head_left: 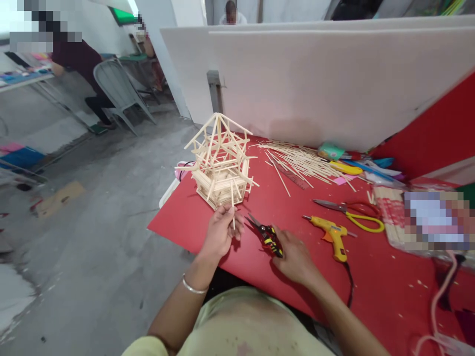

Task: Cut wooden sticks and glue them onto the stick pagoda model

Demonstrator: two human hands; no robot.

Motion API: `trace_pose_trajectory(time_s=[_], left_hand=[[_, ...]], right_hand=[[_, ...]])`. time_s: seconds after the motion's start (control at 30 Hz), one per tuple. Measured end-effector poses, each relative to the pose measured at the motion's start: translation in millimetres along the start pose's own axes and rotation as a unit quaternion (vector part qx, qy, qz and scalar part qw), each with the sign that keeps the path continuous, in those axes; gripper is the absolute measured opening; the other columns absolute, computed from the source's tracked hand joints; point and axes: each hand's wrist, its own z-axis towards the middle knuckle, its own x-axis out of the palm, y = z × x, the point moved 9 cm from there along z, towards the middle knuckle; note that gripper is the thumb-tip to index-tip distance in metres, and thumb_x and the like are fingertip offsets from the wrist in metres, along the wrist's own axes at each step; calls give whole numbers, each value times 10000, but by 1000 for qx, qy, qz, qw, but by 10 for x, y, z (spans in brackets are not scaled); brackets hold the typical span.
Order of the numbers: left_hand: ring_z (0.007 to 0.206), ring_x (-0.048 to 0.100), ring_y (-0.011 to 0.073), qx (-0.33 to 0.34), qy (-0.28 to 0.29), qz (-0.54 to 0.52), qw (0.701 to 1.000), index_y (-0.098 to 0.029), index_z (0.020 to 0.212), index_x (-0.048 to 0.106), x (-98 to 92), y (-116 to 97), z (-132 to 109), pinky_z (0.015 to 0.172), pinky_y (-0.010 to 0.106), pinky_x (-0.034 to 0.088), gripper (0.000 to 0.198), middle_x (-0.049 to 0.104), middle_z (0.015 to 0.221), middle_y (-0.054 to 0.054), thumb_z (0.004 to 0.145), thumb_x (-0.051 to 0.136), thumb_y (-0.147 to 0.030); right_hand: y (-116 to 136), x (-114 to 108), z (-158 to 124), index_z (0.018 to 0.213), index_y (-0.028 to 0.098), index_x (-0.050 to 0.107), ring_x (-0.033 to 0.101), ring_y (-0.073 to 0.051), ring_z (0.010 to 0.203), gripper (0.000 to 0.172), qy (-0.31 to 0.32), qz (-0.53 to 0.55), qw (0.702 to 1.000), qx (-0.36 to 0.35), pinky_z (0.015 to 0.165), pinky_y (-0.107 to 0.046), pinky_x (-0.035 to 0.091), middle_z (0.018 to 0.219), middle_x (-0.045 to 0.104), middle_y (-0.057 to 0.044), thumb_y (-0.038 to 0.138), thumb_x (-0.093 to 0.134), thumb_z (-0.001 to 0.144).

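A small house model [221, 160] built of thin wooden sticks stands near the left end of the red table [260, 277]. My left hand [220, 230] sits just in front of it, fingers pinched on one thin wooden stick [233, 217] held upright. My right hand [293, 254] lies on the table to the right, closed round the handles of black-and-yellow cutters [265, 233], whose blades point up-left toward the stick.
A pile of loose sticks [300, 160] lies at the back of the table. A yellow glue gun [332, 235] and yellow-handled scissors [352, 212] lie right of my hands. A white board [334, 79] walls the table's far side. A seated person [81, 64] is at far left.
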Motion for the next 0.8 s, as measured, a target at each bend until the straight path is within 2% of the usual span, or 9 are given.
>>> trace_pose_trajectory(time_s=[0.13,0.37,0.53,0.8], left_hand=[[452,620,126,-2,0,-26,1000,-195,938,465,89,-3,38,340,178,436,291,669,688,-10,843,679,-368],[347,573,112,-23,-7,-16,1000,-213,951,426,139,1,27,263,146,306,316,712,732,0,847,659,-398],[396,628,145,-20,-9,-10,1000,-211,954,418,169,31,33,272,158,352,321,743,796,39,856,643,-417],[431,658,175,-21,-4,-27,999,-211,942,415,209,74,31,304,186,429,318,743,769,30,848,656,-396]], right_hand=[[38,-19,-7,1505,156,337,524,-287,1084,847,4,5,1000,-1,895,-363,382,1168,586,-135,181,559,688],[30,-9,-13,1502,177,338,510,-287,1092,854,-1,2,1000,3,893,-362,365,1159,580,-127,161,561,678],[24,5,-20,1496,167,344,506,-290,1094,841,-8,-6,1000,-1,884,-360,360,1165,572,-132,169,560,683],[43,-4,-22,1492,146,345,507,-291,1087,833,-7,-3,1000,-3,891,-368,357,1173,576,-138,172,560,688]])
